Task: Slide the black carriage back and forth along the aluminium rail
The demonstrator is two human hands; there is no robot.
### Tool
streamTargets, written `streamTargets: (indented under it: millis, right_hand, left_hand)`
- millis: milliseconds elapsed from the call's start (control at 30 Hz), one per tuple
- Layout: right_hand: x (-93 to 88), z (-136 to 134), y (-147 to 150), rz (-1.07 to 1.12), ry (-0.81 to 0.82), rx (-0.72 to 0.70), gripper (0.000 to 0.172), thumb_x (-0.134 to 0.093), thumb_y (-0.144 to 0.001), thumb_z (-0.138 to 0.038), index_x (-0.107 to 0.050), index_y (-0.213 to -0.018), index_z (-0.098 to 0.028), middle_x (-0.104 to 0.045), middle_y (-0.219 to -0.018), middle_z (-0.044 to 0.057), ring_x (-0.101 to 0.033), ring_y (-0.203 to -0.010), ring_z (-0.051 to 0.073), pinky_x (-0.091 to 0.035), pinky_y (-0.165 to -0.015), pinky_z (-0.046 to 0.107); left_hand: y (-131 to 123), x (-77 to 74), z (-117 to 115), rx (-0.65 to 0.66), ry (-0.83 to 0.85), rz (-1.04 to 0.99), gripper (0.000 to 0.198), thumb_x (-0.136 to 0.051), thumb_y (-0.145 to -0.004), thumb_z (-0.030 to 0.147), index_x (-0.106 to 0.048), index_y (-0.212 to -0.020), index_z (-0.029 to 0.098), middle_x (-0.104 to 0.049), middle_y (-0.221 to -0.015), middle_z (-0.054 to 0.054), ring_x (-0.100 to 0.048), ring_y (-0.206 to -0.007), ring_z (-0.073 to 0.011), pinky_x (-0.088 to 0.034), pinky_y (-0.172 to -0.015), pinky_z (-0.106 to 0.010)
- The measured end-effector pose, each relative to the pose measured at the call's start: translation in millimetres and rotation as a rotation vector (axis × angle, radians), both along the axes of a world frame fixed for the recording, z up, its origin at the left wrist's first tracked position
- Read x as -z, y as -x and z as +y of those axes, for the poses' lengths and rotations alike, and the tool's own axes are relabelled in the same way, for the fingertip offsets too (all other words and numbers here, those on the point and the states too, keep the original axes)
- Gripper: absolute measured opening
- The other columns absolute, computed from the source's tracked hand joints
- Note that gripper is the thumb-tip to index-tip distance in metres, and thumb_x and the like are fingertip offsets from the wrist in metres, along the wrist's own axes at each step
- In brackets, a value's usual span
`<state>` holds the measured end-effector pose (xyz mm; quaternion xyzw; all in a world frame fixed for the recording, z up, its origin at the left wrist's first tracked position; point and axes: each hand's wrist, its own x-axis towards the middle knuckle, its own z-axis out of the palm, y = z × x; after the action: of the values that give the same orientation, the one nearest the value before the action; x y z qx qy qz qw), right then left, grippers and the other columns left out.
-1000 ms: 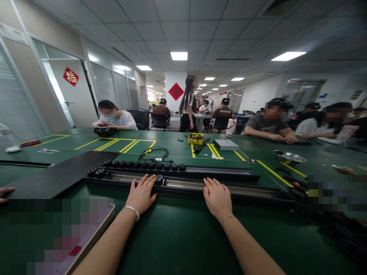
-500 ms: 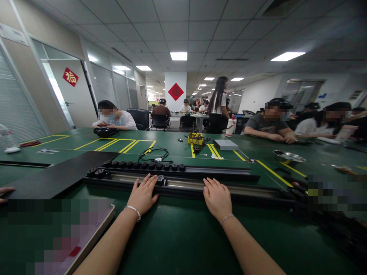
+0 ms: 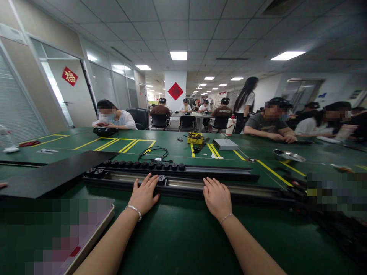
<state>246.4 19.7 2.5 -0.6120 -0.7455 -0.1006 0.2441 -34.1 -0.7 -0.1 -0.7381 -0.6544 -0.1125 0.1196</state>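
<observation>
Far beyond left hand (image 3: 143,194) on rail (image 3: 186,185), red 福 door sign (image 3: 69,76).

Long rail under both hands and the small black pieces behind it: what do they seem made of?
Long rail: likely metal, with black-coated edges around a bare silvery channel that reflects light. Small black pieces: probably moulded plastic, matte, no glint; too small to be sure.

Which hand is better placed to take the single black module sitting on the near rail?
Left, probably. The left hand has fingertips right beside the black module on the rail; the right hand rests farther along.
</observation>
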Motion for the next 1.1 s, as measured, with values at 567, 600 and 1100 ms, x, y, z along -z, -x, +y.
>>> streamTargets:
  millis: [567, 600, 1100]
  right_hand:
    - [0.0, -0.2, 0.3, -0.012, -0.001, 0.003, 0.043, -0.027, -0.09, -0.039, -0.054, -0.121, -0.024, -0.053, -0.127, 0.003, -0.041, -0.12, 0.02, -0.025, -0.097, 0.037]
    - [0.1, -0.2, 0.3, -0.01, -0.001, 0.002, 0.044, -0.027, -0.09, -0.039, -0.053, -0.121, -0.024, -0.053, -0.127, 0.003, -0.041, -0.12, 0.02, -0.025, -0.097, 0.037]
    - [2.1, 1.5, -1.2, -0.011, -0.01, -0.006, 0.044, -0.027, -0.09, -0.04, -0.054, -0.12, -0.024, -0.053, -0.126, 0.002, -0.041, -0.119, 0.019, -0.026, -0.096, 0.037]
  left_hand:
    - [-0.2, 3.4, 2.7, 0.0, -0.008, -0.012, 0.057, -0.046, -0.076, 0.032, -0.034, -0.132, 0.026, -0.037, -0.141, -0.003, -0.02, -0.134, -0.0239, -0.013, -0.104, -0.06]
    - [-0.6, 3.3, 2.8, 0.001, -0.006, -0.016, 0.057, -0.045, -0.076, 0.032, -0.034, -0.132, 0.026, -0.037, -0.141, -0.003, -0.02, -0.134, -0.0239, -0.013, -0.103, -0.061]
    - [-3.7, 3.2, 2.5, -0.009, 0.01, 0.002, 0.058, -0.045, -0.076, 0.032, -0.032, -0.133, 0.025, -0.035, -0.142, -0.004, -0.017, -0.135, -0.0247, -0.011, -0.102, -0.063]
